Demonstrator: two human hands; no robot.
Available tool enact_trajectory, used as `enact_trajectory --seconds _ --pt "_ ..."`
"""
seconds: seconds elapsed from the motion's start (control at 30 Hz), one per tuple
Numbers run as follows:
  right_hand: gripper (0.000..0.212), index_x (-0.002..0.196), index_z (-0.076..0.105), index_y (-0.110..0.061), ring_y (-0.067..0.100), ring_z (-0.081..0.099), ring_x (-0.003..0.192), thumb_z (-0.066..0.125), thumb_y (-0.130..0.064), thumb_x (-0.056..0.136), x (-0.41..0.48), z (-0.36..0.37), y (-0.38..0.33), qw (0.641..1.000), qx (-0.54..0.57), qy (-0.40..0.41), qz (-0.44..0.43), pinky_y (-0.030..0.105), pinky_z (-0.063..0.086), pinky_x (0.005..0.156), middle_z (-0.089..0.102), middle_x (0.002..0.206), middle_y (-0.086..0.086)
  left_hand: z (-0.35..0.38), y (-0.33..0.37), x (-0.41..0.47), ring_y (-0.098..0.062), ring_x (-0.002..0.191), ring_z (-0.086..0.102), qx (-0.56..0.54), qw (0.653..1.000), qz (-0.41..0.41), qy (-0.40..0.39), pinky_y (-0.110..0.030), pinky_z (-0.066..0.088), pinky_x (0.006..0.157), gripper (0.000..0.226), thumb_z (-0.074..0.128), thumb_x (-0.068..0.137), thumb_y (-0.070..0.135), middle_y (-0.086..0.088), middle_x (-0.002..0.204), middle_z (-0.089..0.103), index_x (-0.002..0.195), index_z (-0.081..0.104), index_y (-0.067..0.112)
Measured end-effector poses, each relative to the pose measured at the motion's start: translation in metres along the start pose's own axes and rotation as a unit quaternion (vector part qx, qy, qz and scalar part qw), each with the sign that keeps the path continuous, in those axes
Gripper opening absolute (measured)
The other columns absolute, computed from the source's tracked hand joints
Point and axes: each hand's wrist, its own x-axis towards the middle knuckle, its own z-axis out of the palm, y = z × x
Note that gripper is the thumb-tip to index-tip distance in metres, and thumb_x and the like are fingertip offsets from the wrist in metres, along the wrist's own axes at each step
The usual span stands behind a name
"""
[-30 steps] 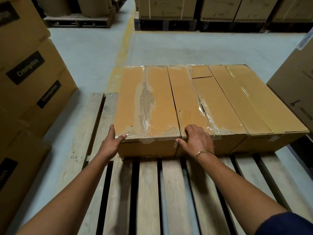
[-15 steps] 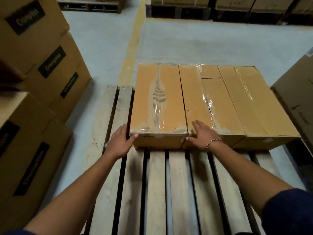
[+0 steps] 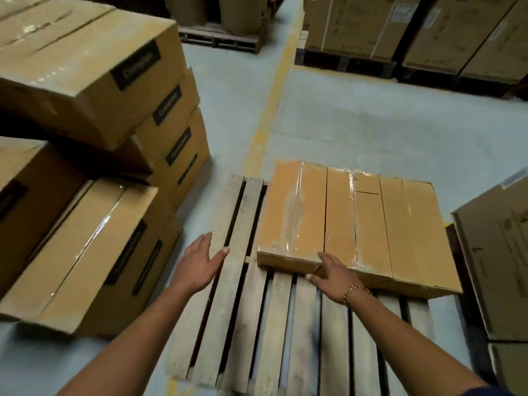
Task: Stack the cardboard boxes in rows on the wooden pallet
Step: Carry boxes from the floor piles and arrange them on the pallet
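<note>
Slats of pale wood low in the middle of the view: the wooden pallet point(image 3: 237, 324), flat on the grey floor point(image 3: 371, 124). On its far right part, three cardboard boxes point(image 3: 400, 224) lying flat in one row, long sides touching, clear tape glinting across the tops. Paper skin torn away in a strip on the leftmost box point(image 3: 294, 212). Open slats in front of the row and to its left.

Left grip point(image 3: 200, 261) released: fingers straight and spread, thumb out, palm down over the pallet's left slats, holding nothing, apart from the boxes. Touching the wood or just above it: cannot tell.

Right grip point(image 3: 334, 271) also released, laid flat on the near edge of the row where the leftmost box meets the next one. Fingers on the top face, thumb along the near face. Gold chain bracelet point(image 3: 354, 290) at the wrist.

Left of the pallet, stacked cartons point(image 3: 85, 67) with dark labels, several high, lettering blurred. Right of the pallet, a large carton point(image 3: 497, 267) standing close beside it. Farther off, a worn yellow line point(image 3: 274, 101) painted on the floor and more cartons on dark pallets point(image 3: 428, 30) along the back.
</note>
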Motion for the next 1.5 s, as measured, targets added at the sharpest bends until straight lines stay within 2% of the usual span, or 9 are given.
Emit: enact_trajectory --seconds 0.17,0.33,0.5,0.6,0.7,0.77,0.9,1.13,1.5 --pt "0.081 0.159 0.018 -0.026 0.019 0.026 0.149 0.051 -0.062 0.093 -0.070 -0.021 -0.065 0.998 0.048 -0.023 -0.018 0.038 0.031 0.117 0.019 0.165 -0.004 -0.080 -0.020 -0.074 -0.021 0.154 0.020 0.002 0.999 -0.035 -0.008 -0.050 0.021 0.122 0.083 0.031 0.095 0.073 0.000 0.168 0.021 0.161 0.022 0.026" --pt "0.082 0.159 0.019 -0.026 0.018 0.028 0.148 0.052 -0.062 0.093 -0.114 -0.021 -0.149 0.995 0.085 -0.043 -0.034 0.035 0.032 0.117 0.021 0.165 -0.003 -0.171 -0.077 -0.118 -0.023 0.149 0.031 -0.033 0.998 -0.050 0.017 -0.050 0.029 0.119 0.113 0.017 0.072 0.096 -0.001 0.164 0.032 0.159 0.030 0.025" --pt "0.081 0.158 0.021 -0.026 0.021 0.029 0.148 0.052 -0.063 0.093 -0.128 0.008 -0.263 0.992 0.097 -0.064 -0.045 0.036 0.031 0.117 0.021 0.164 -0.002 -0.257 -0.156 -0.144 -0.024 0.148 0.032 -0.052 0.995 -0.081 0.019 -0.047 0.029 0.118 0.090 0.030 0.089 0.083 -0.002 0.162 0.034 0.157 0.032 0.025" --pt "0.080 0.158 0.021 -0.025 0.021 0.020 0.151 0.051 -0.062 0.094 -0.132 0.035 -0.337 0.989 0.106 -0.085 -0.053 0.040 0.025 0.120 0.019 0.165 0.000 -0.304 -0.214 -0.166 -0.023 0.147 0.033 -0.060 0.993 -0.096 0.016 -0.046 0.029 0.119 0.091 0.029 0.085 0.083 0.000 0.161 0.036 0.156 0.034 0.026" --pt "0.081 0.157 0.022 -0.026 0.021 0.025 0.150 0.055 -0.061 0.093 -0.136 0.057 -0.408 0.982 0.140 -0.108 -0.065 0.039 0.027 0.119 0.021 0.165 -0.001 -0.344 -0.276 -0.189 -0.024 0.146 0.035 -0.050 0.992 -0.117 0.026 -0.039 0.030 0.117 0.074 0.040 0.097 0.069 -0.002 0.160 0.038 0.155 0.038 0.024" --pt "0.081 0.157 0.022 -0.028 0.021 0.027 0.149 0.056 -0.062 0.091 -0.138 0.066 -0.454 0.978 0.155 -0.120 -0.076 0.041 0.029 0.118 0.023 0.164 -0.003 -0.369 -0.315 -0.197 -0.025 0.147 0.034 -0.042 0.989 -0.139 0.018 -0.042 0.031 0.118 0.076 0.038 0.097 0.071 -0.003 0.161 0.037 0.156 0.037 0.024" --pt "0.083 0.157 0.022 -0.029 0.020 0.026 0.150 0.057 -0.064 0.090 -0.128 0.072 -0.532 0.970 0.171 -0.139 -0.105 0.044 0.028 0.119 0.022 0.164 -0.004 -0.413 -0.369 -0.196 -0.028 0.147 0.034 -0.079 0.979 -0.188 0.029 -0.048 0.032 0.118 0.075 0.037 0.097 0.069 -0.004 0.162 0.035 0.156 0.035 0.022" --pt "0.077 0.155 0.027 -0.024 0.024 0.044 0.138 0.058 -0.057 0.092 -0.080 0.074 -0.656 0.966 0.157 -0.157 -0.129 0.036 0.037 0.111 0.035 0.159 0.003 -0.477 -0.443 -0.159 -0.029 0.145 0.035 -0.107 0.966 -0.225 0.070 -0.046 0.031 0.115 0.068 0.041 0.100 0.063 -0.006 0.160 0.037 0.153 0.039 0.021" --pt "0.069 0.150 0.038 -0.025 0.020 0.048 0.134 0.058 -0.057 0.092 -0.030 0.145 -0.807 0.952 0.184 -0.234 -0.069 0.030 0.037 0.106 0.048 0.149 0.000 -0.539 -0.576 -0.115 -0.031 0.146 0.035 -0.148 0.943 -0.294 0.044 -0.042 0.028 0.116 0.066 0.041 0.102 0.058 -0.010 0.161 0.036 0.153 0.041 0.016"
